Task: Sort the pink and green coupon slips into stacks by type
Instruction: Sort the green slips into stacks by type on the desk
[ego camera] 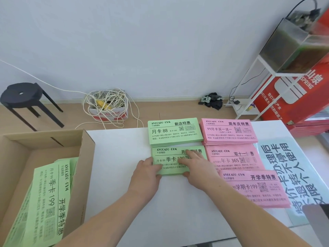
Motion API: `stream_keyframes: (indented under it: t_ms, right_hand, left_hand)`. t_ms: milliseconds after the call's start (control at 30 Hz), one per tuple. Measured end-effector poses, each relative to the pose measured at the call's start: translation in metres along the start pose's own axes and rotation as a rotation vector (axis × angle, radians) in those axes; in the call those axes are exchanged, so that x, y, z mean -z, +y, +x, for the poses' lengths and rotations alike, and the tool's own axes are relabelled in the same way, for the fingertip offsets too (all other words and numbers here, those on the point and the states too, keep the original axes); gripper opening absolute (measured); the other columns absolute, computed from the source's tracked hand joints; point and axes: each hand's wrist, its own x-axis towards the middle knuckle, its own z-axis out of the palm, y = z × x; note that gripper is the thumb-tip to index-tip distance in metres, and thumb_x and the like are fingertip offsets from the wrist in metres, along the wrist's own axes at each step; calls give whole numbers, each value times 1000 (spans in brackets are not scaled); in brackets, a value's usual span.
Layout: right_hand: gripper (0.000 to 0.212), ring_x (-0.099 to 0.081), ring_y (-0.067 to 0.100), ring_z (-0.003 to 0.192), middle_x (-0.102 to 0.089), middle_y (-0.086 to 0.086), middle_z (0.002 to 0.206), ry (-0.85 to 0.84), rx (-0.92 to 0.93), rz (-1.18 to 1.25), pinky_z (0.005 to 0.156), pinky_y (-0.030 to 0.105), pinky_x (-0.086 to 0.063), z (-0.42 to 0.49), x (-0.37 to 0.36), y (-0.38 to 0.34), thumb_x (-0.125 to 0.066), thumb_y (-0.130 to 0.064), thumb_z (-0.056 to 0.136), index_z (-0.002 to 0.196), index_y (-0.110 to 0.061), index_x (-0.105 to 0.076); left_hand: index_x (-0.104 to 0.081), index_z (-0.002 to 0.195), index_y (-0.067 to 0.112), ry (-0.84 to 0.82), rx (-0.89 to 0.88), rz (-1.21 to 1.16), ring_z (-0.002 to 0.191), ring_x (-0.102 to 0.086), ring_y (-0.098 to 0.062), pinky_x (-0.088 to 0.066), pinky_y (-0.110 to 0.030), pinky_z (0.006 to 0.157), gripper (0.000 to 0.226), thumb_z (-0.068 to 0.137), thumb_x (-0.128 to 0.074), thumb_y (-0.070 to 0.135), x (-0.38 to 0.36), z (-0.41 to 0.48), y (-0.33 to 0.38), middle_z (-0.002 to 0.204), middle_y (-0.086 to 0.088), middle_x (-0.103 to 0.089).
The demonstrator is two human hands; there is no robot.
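Note:
Five coupon stacks lie on the white table [124, 175]. At the back are a green stack [174, 132] and a pink stack [229, 131]. In front of them sit a second green stack [169, 154] and a pink stack [236, 159], with a third pink stack [254, 188] nearest me. My left hand [147, 170] holds the front green stack at its left edge. My right hand [197, 166] lies over that stack, fingers on top, thumb at its near edge. More green slips [48, 198] lie loose in the cardboard box [85, 157] at the left.
A printed sheet with large characters [292, 172] lies at the table's right. On the floor behind stand a black stool [23, 97], a box of tangled white cord [106, 104] and a white rack [263, 82] with a tank beside a red carton [302, 97].

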Motion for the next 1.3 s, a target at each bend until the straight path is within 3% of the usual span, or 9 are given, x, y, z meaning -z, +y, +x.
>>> stream_keyframes:
  t_ms: [167,333,500,633,833,967,1100,1200,1300]
  right_hand:
    - [50,-17,21,153,-23,-2,164,39,-15,-86,116,39,-33,-4,4,-11,-61,-31,99,146,-41,-45]
    - [49,-22,20,151,-26,-1,162,84,-13,-132,116,37,-31,-16,-1,-31,-58,-34,100,147,-32,-43]
    - [44,-24,18,150,-28,-3,161,97,-28,-102,113,36,-34,-29,-5,-48,-53,-36,102,145,-31,-46]
    - [46,-27,15,149,-29,-8,162,94,-71,11,105,36,-42,-42,-9,-57,-52,-42,102,147,-34,-47]
    - [41,-47,7,132,-49,-17,144,209,-63,295,100,34,-48,-48,-19,-85,-59,-43,98,137,-34,-58]
    - [35,-57,3,120,-61,-21,129,243,25,511,100,32,-48,-34,-7,-121,-64,-40,95,130,-35,-63]
    - [28,-64,-8,101,-71,-20,108,233,128,785,94,31,-54,-23,11,-169,-69,-32,93,121,-37,-69]
    - [27,-64,-10,100,-70,-24,108,239,238,888,92,21,-51,-21,19,-214,-69,-26,95,120,-37,-70]
    - [27,-59,-5,113,-65,-27,117,311,384,851,97,18,-46,-18,24,-257,-67,-24,96,121,-34,-69]
  left_hand:
    - [-58,139,27,-40,2,-30,125,-37,-23,-43,-35,103,41,99,-57,22,5,-3,2,144,1,-40]
    - [-53,144,22,-82,-37,-169,134,-46,-15,-36,-22,109,50,95,-64,21,11,-21,-10,155,6,-36]
    - [-54,143,21,-93,-46,-249,140,-43,-9,-22,-5,102,50,95,-64,21,11,-32,-17,158,9,-34]
    - [-55,143,19,-75,-41,-290,142,-40,-9,-23,-9,107,49,95,-65,22,9,-31,-16,157,7,-35]
    - [-62,133,19,-19,-1,-472,124,-55,-9,-41,-21,108,40,93,-66,13,29,-52,-23,138,10,-51]
    - [-62,129,32,85,95,-622,104,-62,6,-48,-8,87,34,98,-61,17,70,-86,-34,119,24,-61]
    - [-60,123,46,268,212,-745,97,-63,6,-53,-14,79,36,97,-63,21,114,-133,-47,118,28,-63]
    - [-63,119,48,351,262,-756,95,-65,0,-55,-18,77,35,96,-66,22,142,-165,-69,114,29,-66]
    - [-64,114,49,390,319,-744,92,-66,-1,-54,-16,73,33,98,-64,20,165,-187,-106,111,30,-66]
